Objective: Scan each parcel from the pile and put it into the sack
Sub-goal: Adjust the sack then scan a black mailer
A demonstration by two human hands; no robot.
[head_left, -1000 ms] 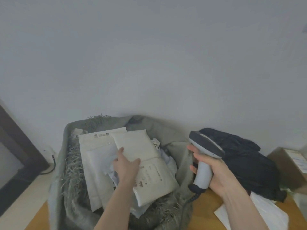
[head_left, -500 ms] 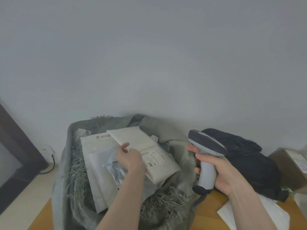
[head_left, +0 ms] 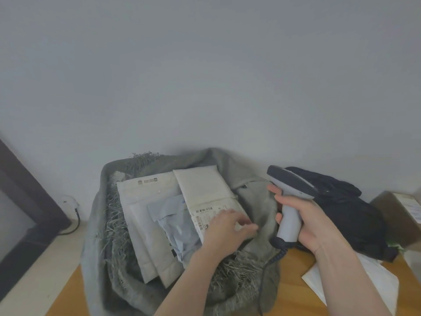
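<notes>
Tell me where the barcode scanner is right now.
In the head view, the barcode scanner is right of centre, gripped upright in the right hand, just right of the grey sack and in front of the dark bundle.

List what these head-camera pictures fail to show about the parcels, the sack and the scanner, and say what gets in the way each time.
- Label text on the white parcel: too small and blurred; the left hand covers its near corner.
- Sack depth and lower contents: hidden under the top parcels.
- Scanner trigger: hidden by the right hand.
- Brown box: cut off by the right edge.
</notes>
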